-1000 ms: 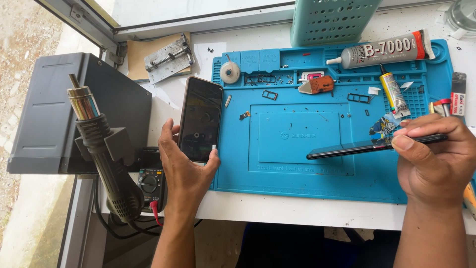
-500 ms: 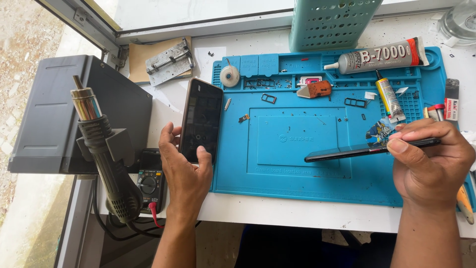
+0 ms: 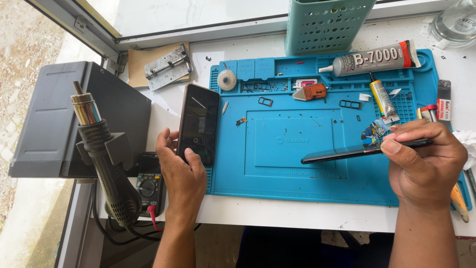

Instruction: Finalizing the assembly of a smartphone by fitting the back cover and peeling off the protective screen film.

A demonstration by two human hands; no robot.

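Note:
My left hand [image 3: 179, 171] grips the lower end of a dark phone [image 3: 199, 123] that lies face up at the left edge of the blue work mat [image 3: 292, 173]. My thumb rests on its glass. My right hand [image 3: 424, 161] pinches a thin black phone part [image 3: 347, 152], seen edge-on, above the mat's right side. The flat part points left, level over the mat.
A hot-air gun [image 3: 101, 149] stands in a holder on a grey station [image 3: 54, 119] at left, with a multimeter [image 3: 148, 183] beside it. Glue tubes [image 3: 377, 57], a small spool [image 3: 227, 79], SIM trays, a teal basket [image 3: 327, 22] and tools lie at the back and right.
Both hands hold the same things as before. My left hand has shifted the phone slightly; the thin part in my right hand stays level.

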